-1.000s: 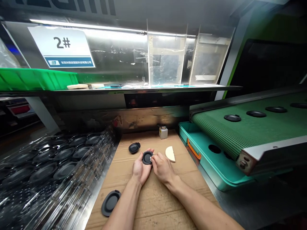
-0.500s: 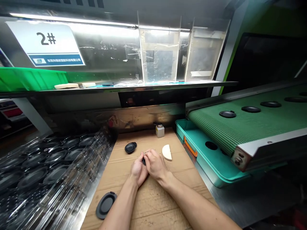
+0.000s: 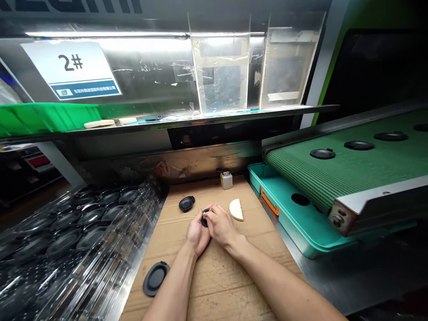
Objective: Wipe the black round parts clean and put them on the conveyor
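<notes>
My left hand cups a small black round cap over the cardboard sheet. My right hand lies over the cap and pinches a small white piece against it; most of the cap is hidden by my fingers. A second black cap lies just beyond my hands to the left. A larger black oval cap rests near the cardboard's left front edge. A white half-round pad sits to the right of my hands.
A small white bottle stands at the back of the cardboard. Clear trays of black caps fill the left. A green conveyor belt carries caps on the right, above a teal bin. A shelf runs overhead.
The black cap, open to view a second ago, is now mostly covered by my right hand. The view has shifted slightly; my hands stay in the same spot.
</notes>
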`<state>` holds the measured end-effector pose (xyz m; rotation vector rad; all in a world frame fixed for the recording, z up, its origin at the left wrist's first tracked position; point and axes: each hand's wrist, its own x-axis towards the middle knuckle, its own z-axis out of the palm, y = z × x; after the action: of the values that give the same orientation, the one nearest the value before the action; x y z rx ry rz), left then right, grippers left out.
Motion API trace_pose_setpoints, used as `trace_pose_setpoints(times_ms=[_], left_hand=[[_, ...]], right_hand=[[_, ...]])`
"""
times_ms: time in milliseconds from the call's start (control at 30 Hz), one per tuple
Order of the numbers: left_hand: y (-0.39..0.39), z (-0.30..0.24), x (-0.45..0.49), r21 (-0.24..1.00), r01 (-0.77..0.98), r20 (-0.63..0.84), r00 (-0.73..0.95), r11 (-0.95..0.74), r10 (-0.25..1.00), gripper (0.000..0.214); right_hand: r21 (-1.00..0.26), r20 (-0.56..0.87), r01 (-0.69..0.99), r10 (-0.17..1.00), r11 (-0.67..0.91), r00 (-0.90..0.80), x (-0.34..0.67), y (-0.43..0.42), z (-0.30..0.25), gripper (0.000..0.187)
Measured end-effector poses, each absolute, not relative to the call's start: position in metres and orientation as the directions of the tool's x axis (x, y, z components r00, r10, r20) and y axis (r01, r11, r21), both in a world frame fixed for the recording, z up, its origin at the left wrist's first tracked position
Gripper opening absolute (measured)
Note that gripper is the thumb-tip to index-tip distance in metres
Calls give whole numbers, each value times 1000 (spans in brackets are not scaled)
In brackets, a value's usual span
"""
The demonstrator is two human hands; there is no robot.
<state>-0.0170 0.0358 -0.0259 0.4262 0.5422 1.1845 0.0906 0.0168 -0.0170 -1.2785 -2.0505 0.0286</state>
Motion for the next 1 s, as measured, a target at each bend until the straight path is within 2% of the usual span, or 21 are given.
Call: trace_pose_setpoints(times_ms=[167,300,467,667,800,900,1000], left_hand=[[35,-25,-18,574,-741,-201,284,348,938,31],[34,-27,-16,546,-775,-184,261,319,948,26],[37,-32,-15,533,-789,-174,251,305,952,27],[41,-34,-16,582,-754,-176,251,306,952,27],[39,-31,-17,602,-746,-195,209,285,958,28],[37,-29,-16,595,-749,-207,207,291,956,30],[36,-28,-15,596,-746,-178,239,298,955,29]], right_hand=[[-368,516,733,782,572,-350,90,16,-19,16],[-388,569,772,790,503,-229,89,23,-20,21],[-341,598,794,768,504,-230,86,30,-20,22],[-338,554,892,830,299,-68,94,33,-22,19],[-342,506,908,862,243,-40,91,22,-27,18],[-360,475,881,873,306,-109,84,15,-28,17],[-381,523,819,830,430,-192,80,17,-25,19]])
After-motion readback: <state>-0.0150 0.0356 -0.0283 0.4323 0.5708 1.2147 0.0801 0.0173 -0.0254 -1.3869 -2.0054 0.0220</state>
